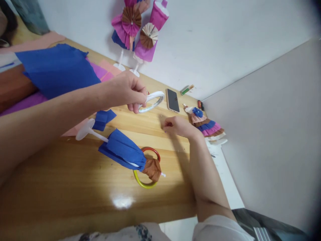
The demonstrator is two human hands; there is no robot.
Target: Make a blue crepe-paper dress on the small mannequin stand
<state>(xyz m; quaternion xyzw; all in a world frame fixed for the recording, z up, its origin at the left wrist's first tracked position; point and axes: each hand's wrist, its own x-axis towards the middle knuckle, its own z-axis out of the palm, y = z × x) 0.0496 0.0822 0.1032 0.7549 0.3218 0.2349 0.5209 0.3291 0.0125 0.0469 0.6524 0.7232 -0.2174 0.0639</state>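
- Roll of thin white tape, ring-shaped (151,96): held above the pale varnished wooden table (75,187).
- Miniature white dress form, blue paper skirt, brown paper bodice (125,147): lying down between the arms, closer to the body than either hand. Long axis slants, round base leftward, neck rightward and bodyward. Left hand looks slightly nearer.
- Left hand (130,88): thumb and fingers pinching the roll's left edge.
- Right hand (178,126): apart from the roll, to its right and bodyward; fingers curled, nothing made out in them. Cannot tell if they grip a tape end.
- Roll's rim: tilted, narrow oval, far end rising rightward, away from the body. No strip visible across the gap.
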